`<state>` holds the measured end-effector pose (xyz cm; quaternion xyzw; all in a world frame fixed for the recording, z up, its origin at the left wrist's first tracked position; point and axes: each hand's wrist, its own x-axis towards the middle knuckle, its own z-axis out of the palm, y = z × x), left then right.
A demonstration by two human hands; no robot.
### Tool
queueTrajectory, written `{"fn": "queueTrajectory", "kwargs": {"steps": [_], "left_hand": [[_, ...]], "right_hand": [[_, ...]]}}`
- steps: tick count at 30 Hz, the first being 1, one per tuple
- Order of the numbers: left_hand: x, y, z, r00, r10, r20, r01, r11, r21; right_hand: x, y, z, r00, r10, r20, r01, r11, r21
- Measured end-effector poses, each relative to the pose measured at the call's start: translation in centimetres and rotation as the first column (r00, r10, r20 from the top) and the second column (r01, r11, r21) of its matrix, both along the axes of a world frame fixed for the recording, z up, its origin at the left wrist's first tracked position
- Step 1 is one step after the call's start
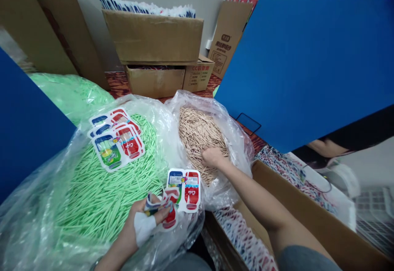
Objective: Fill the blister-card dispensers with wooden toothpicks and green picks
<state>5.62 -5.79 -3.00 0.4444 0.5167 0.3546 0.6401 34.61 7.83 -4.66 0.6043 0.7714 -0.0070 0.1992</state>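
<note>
My left hand (146,217), with white tape on it, pinches a printed twin-jar candy pouch (170,197), which is bent in its fingers. Beside it lies another flat pouch (192,191) with a blue-green jar and a red "Cola" jar. My right hand (214,157) is curled closed in the thin tan sticks (197,129), its fingertips partly hidden among them. Green sticks (101,197) fill the clear plastic bag (33,209) on the left. Several more pouches (118,145) lie overlapped on top of the green sticks.
Clear plastic (238,139) surrounds the tan sticks. Low at right stands an open carton (292,193) by many printed packets (246,238). Blue panels (308,57) flank both sides. Cardboard boxes (154,37) stack at the back. Another person's arm (328,147) shows at right.
</note>
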Motion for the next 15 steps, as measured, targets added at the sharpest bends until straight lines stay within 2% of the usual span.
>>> {"fn": "queueTrajectory", "kwargs": {"steps": [5, 9, 15], "left_hand": [[0.2, 0.0, 0.1, 1.000, -0.015, 0.024, 0.015, 1.000, 0.003], [0.1, 0.0, 0.2, 1.000, -0.020, 0.005, 0.020, 1.000, 0.021], [-0.2, 0.1, 0.5, 1.000, 0.019, -0.008, -0.019, 1.000, -0.014]], "right_hand": [[-1.1, -0.1, -1.1, 1.000, -0.004, -0.003, 0.004, 0.999, 0.054], [-1.0, -0.3, -1.5, 0.999, -0.026, -0.041, 0.029, 0.997, 0.070], [1.5, 0.1, 0.1, 0.977, -0.083, -0.196, 0.087, 0.996, 0.011]]}}
